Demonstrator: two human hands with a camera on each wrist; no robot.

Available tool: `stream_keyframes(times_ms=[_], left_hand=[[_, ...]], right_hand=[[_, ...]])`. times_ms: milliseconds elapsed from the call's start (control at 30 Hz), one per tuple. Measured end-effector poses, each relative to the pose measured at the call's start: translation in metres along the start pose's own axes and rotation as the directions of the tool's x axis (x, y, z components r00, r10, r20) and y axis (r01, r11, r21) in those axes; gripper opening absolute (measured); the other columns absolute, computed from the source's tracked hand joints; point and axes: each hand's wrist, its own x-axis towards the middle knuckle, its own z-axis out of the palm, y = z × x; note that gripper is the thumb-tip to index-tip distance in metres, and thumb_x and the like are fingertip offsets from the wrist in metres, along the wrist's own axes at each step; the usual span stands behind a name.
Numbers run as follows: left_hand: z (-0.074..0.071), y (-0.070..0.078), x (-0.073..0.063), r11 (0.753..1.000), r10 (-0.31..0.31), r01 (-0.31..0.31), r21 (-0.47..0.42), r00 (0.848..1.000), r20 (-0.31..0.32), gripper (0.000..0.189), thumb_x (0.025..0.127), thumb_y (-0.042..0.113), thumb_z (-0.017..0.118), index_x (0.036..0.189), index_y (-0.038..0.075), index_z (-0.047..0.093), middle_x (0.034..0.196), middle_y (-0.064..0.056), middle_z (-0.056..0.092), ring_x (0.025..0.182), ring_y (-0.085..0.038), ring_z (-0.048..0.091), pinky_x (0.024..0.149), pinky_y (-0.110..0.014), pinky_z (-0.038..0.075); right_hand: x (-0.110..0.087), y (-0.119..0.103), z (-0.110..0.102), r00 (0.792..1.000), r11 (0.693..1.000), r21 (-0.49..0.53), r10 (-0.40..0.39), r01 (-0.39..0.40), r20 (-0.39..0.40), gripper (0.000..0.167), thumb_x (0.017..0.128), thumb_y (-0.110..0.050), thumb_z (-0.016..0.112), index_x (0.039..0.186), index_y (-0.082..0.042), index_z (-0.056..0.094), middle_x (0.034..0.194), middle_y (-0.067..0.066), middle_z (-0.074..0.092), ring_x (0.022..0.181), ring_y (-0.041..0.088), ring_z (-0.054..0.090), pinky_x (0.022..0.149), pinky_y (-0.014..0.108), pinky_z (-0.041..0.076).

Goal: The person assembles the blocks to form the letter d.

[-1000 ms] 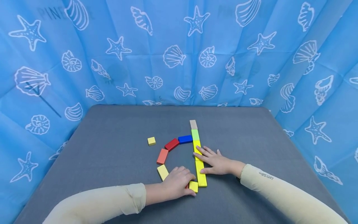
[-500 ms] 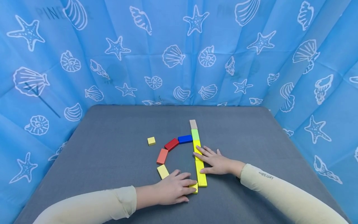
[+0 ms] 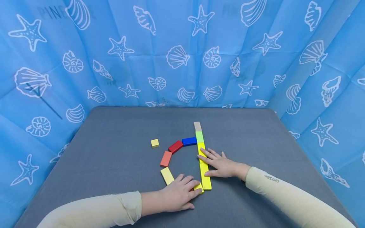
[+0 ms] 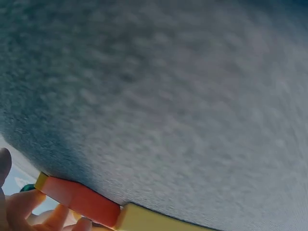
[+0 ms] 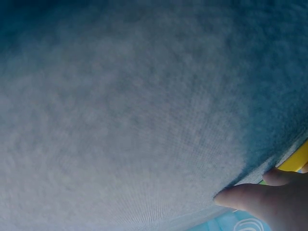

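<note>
My left hand [image 3: 178, 193] lies low at the front of a curved line of wooden blocks, its extended fingers touching a small yellow block [image 3: 198, 188]. Beneath that hand, a red-orange block [image 4: 86, 199] shows in the left wrist view, end to end with a pale yellow block [image 4: 154, 220]. Spread fingers of my right hand [image 3: 222, 165] rest on two long yellow blocks, the nearer one [image 3: 206, 181] and the farther one [image 3: 201, 146]. These form a straight column with a light green block [image 3: 199, 136] and a beige block [image 3: 197, 126].
Blue [image 3: 189, 141], dark red [image 3: 175, 147] and coral [image 3: 166, 158] blocks continue the curve on the left. A loose pale yellow cube [image 3: 155, 143] sits apart from it. Grey cloth covers the table [image 3: 122, 126]; a blue shell-print curtain [image 3: 171, 79] hangs behind.
My left hand has let go of its pinch on the small yellow block and spread its fingers over it. The block has tilted and shifted slightly against the column. My right hand stays put.
</note>
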Motion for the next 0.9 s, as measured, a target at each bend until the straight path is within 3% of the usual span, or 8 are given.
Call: stream_keyframes(times_ms=[200, 533, 700, 900], left_hand=[[0.001, 0.002, 0.001, 0.999, -0.024, 0.024, -0.021, 1.0, -0.001, 0.059, 0.095, 0.055, 0.051, 0.146, 0.024, 0.046, 0.141, 0.001, 0.044, 0.123, -0.015, 0.042, 0.097, -0.034, 0.042], [-0.001, -0.001, -0.004, 0.986, -0.073, 0.07, -0.151, 0.997, -0.019, 0.055, 0.096, 0.049, 0.055, 0.144, 0.023, 0.048, 0.143, -0.002, 0.044, 0.129, -0.017, 0.039, 0.101, -0.034, 0.04], [-0.004, -0.007, -0.012, 0.972, -0.146, 0.14, -0.188, 0.989, -0.02, 0.053, 0.096, 0.047, 0.056, 0.143, 0.022, 0.05, 0.142, -0.003, 0.046, 0.13, -0.02, 0.04, 0.102, -0.038, 0.04], [-0.002, -0.019, -0.026, 0.943, -0.254, 0.246, -0.226, 0.967, -0.004, 0.052, 0.096, 0.046, 0.057, 0.141, 0.02, 0.053, 0.141, -0.003, 0.048, 0.132, -0.022, 0.039, 0.105, -0.045, 0.038]], right_hand=[[0.0, 0.0, 0.0, 1.0, 1.0, -0.001, -0.002, 0.002, -0.003, 0.077, 0.094, -0.055, 0.053, 0.155, -0.019, 0.025, 0.163, 0.008, 0.007, 0.145, 0.042, 0.007, 0.099, 0.079, 0.008], [0.0, -0.001, -0.001, 1.0, 1.0, 0.006, -0.002, 0.002, -0.009, 0.077, 0.093, -0.055, 0.054, 0.155, -0.018, 0.026, 0.163, 0.008, 0.008, 0.145, 0.042, 0.007, 0.1, 0.078, 0.007], [0.0, 0.001, 0.0, 1.0, 1.0, -0.006, -0.003, 0.003, -0.003, 0.077, 0.093, -0.057, 0.053, 0.155, -0.02, 0.025, 0.163, 0.007, 0.007, 0.145, 0.041, 0.006, 0.1, 0.078, 0.007], [0.002, 0.001, 0.001, 1.0, 1.0, -0.012, 0.017, -0.017, 0.006, 0.078, 0.092, -0.057, 0.054, 0.156, -0.022, 0.024, 0.163, 0.005, 0.006, 0.146, 0.039, 0.005, 0.101, 0.077, 0.007]])
